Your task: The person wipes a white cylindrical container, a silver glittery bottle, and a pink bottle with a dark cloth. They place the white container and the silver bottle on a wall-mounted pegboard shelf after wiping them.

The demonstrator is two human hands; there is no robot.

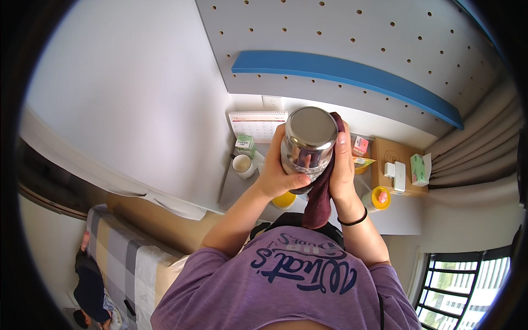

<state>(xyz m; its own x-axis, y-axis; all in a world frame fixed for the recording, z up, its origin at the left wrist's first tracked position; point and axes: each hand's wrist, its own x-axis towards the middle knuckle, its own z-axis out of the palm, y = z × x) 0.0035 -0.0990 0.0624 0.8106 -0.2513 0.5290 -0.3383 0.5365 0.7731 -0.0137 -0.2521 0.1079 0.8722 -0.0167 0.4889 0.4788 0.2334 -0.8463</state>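
My left hand (277, 173) grips a shiny metal canister (310, 138) from the left, its thumb across the lower side. The canister's smooth round metal end faces up toward me, and its far end is hidden. A dark maroon cloth (319, 206) lies along the canister's right side and hangs down toward my shirt. My right hand (344, 161) presses this cloth against the canister, fingers partly hidden behind it. Both hands are raised above the grey desk (396, 218).
Behind stand a desk calendar (260, 126), a green box (245, 145) and a white mug (242, 166). A yellow-lidded container (377, 199) and a cardboard box (385, 152) stand right. A blue shelf (342, 76) juts from the pegboard. Another person (90, 284) is beside the bed.
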